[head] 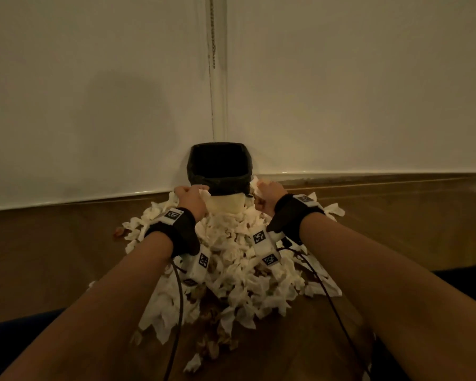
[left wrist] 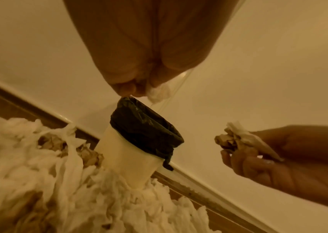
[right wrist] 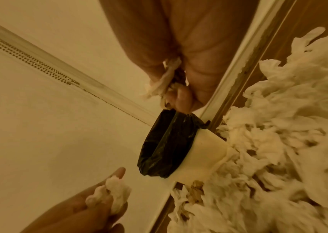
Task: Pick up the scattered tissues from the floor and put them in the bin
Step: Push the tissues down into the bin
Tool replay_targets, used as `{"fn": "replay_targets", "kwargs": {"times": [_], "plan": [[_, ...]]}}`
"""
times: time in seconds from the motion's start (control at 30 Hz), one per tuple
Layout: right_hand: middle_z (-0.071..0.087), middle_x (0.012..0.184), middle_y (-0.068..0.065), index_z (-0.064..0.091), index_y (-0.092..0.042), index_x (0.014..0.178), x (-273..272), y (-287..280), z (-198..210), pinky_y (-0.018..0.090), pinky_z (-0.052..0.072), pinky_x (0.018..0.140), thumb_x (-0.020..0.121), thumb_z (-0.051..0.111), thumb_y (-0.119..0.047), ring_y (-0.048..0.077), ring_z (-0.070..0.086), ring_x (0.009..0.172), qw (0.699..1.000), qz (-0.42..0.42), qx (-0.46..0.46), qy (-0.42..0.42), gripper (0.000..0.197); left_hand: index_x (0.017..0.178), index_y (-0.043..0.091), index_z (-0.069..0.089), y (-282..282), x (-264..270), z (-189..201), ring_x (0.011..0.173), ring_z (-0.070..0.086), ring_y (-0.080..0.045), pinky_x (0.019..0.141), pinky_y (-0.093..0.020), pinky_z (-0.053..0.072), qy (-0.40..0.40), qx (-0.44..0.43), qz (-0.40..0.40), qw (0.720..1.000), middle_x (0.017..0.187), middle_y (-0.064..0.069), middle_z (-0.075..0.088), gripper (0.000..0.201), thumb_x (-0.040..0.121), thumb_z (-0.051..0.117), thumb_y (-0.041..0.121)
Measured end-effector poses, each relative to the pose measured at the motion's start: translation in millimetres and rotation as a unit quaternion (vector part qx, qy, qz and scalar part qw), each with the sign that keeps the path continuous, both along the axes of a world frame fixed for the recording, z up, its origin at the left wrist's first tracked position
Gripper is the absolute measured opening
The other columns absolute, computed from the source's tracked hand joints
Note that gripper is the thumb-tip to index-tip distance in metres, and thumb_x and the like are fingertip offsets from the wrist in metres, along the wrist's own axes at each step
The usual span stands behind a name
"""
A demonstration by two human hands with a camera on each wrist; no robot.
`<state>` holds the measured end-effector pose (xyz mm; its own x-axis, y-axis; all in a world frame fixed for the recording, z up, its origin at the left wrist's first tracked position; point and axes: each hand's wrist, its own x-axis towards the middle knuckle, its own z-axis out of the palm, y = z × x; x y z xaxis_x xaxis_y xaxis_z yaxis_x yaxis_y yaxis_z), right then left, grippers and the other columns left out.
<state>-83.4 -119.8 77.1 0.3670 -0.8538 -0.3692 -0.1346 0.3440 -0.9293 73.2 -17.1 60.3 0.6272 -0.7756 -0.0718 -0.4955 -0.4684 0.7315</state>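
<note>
A small cream bin (head: 226, 204) lined with a black bag (head: 220, 167) stands in the room's corner. A big heap of crumpled white tissues (head: 231, 268) covers the floor in front of it. My left hand (head: 191, 198) is raised just left of the bin's rim and grips a white tissue wad (left wrist: 158, 93). My right hand (head: 268, 195) is just right of the rim and holds white and brown crumpled tissues (left wrist: 233, 138). In the right wrist view the right hand's tissues (right wrist: 169, 82) hang right above the black bag (right wrist: 165, 145).
White walls (head: 94, 92) meet behind the bin, with a pale skirting board (head: 368, 174) along a brown wooden floor (head: 396, 224). Cables (head: 179, 312) trail from both wrist bands over the heap. Loose tissues (head: 193, 362) lie near my body.
</note>
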Motion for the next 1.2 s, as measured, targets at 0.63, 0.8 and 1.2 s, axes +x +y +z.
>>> {"fn": "replay_targets", "kwargs": {"times": [0.63,0.8,1.2], "plan": [[0.057,0.120,0.021,0.048,0.004,0.129,80,-112,-37,0.031,0.055,0.071,0.089,0.062,-0.020,0.028,0.061,0.094,0.992,-0.048,0.049,-0.107,0.049,0.139,0.016,0.040,-121,49,-22,0.121,0.048,-0.027,0.102,-0.036,0.042,0.079,-0.109,0.040,0.990,0.137,-0.013,0.046,0.051,0.091,0.056,0.026],[0.058,0.089,0.015,0.047,0.000,0.127,83,-110,-36,0.034,0.055,0.065,0.091,0.060,-0.025,0.031,0.064,0.081,0.991,-0.055,0.057,-0.107,0.047,0.138,0.012,0.040,-119,50,-27,0.119,0.052,-0.028,0.101,-0.044,0.044,0.088,-0.151,0.035,0.984,0.137,-0.015,0.046,0.046,0.095,0.049,0.027],[0.060,0.063,0.000,0.057,-0.016,0.069,34,-49,-59,0.025,0.035,0.049,0.096,0.038,-0.019,0.012,0.045,0.052,0.997,-0.026,-0.049,0.061,0.033,0.090,0.001,0.066,-41,22,-36,0.073,0.054,-0.016,0.069,-0.025,0.046,0.088,-0.145,0.047,0.984,0.077,-0.003,0.059,0.035,0.097,0.034,0.014]]}}
